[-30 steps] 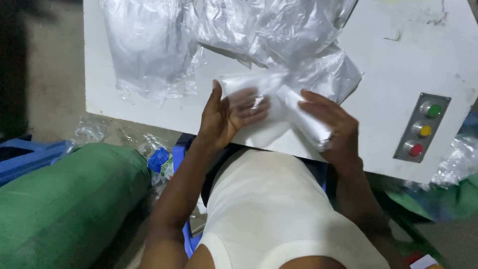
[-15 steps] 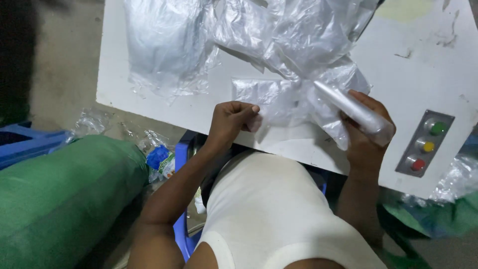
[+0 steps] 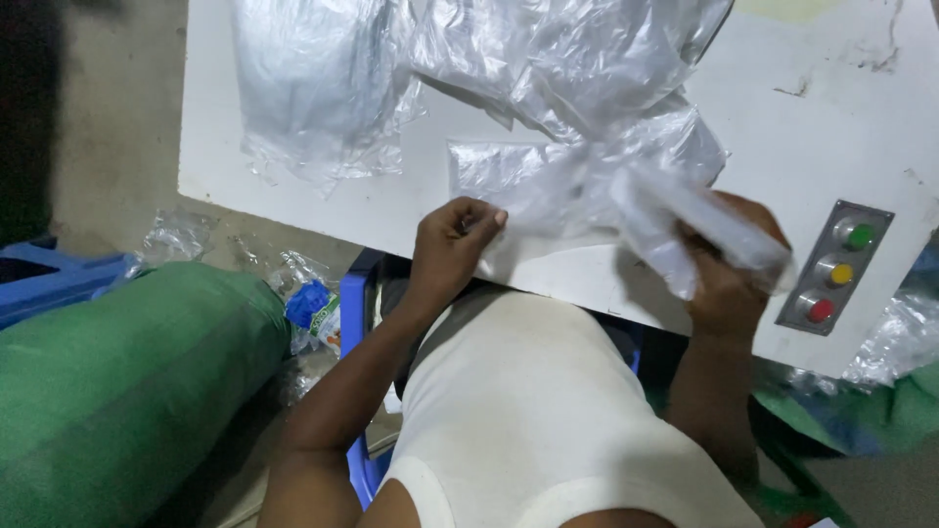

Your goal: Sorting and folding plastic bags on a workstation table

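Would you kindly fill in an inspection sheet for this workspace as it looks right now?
Surface: white table, scuffed at its far right corner.
Job's things: small clear plastic bag lying flat; rolled white item in clear film.
Clutter: loose heaps of clear plastic sheeting across the back of the table.
Grippers: left hand pinches the small bag's near edge; right hand grips the rolled item.
Cables: nothing seen.
Surroundings: button panel with green, yellow and red buttons; green sack and plastic scraps on the floor; blue crate.
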